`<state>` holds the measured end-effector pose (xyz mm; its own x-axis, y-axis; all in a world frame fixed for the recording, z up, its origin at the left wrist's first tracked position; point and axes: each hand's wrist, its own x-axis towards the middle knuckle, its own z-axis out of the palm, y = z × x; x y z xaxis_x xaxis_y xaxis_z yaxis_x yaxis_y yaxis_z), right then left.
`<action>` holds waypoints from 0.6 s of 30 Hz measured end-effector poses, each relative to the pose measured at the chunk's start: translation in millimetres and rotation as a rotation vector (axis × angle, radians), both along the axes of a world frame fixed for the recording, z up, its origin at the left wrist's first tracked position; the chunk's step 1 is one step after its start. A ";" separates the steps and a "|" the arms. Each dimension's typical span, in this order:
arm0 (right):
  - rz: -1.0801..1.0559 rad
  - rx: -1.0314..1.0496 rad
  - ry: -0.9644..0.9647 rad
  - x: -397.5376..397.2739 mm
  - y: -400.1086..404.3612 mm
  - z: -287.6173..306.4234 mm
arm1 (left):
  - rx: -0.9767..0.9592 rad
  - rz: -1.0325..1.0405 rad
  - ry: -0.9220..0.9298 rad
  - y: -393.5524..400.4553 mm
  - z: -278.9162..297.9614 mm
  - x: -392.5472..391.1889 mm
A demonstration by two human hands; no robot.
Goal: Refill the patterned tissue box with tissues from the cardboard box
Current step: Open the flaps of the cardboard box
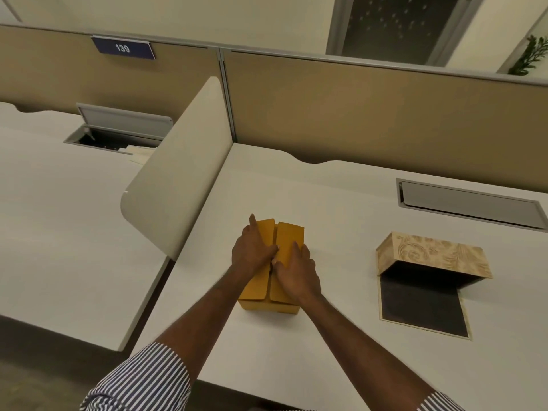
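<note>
Both hands (274, 259) flat on cardboard box (289, 237) flaps.

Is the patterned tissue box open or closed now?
Open: the patterned tissue box has its dark-lined flap lying flat on the desk.

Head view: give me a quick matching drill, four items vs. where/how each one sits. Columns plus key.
Items
1. cardboard box
2. patterned tissue box
3. number plate
4. plant

States
A. mounted on the partition, far left
B. lies open on the desk, dark lining showing
C. top flaps closed, left hand and right hand on them
D. at the far right edge, behind the partition

Pairs: 1-C, 2-B, 3-A, 4-D
</note>
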<state>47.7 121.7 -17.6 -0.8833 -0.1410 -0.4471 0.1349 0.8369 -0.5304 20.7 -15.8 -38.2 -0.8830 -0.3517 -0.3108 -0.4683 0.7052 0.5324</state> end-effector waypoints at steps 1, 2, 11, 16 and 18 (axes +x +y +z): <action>0.002 0.001 -0.003 -0.2 0.4 0.4 | -0.003 -0.005 0.005 0.4 -0.4 0.8; 0.003 0.006 -0.003 -0.7 0.3 1.4 | -0.002 -0.008 0.007 0.5 -0.5 1.0; 0.000 -0.036 -0.003 -0.5 1.3 9.0 | 0.296 0.023 0.077 -30.9 12.4 -1.7; -0.250 -0.368 -0.017 -5.3 29.4 17.9 | 0.501 0.138 0.140 -78.5 20.0 -3.6; -0.386 -0.459 -0.031 -8.5 50.7 15.6 | 0.498 0.165 0.114 -93.6 19.1 -3.5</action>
<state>39.1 172.4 -2.0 -0.8968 0.0024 -0.4425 0.4043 0.4108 -0.8172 17.3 -109.3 -19.1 -0.8661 -0.3234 -0.3811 -0.4715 0.2759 0.8376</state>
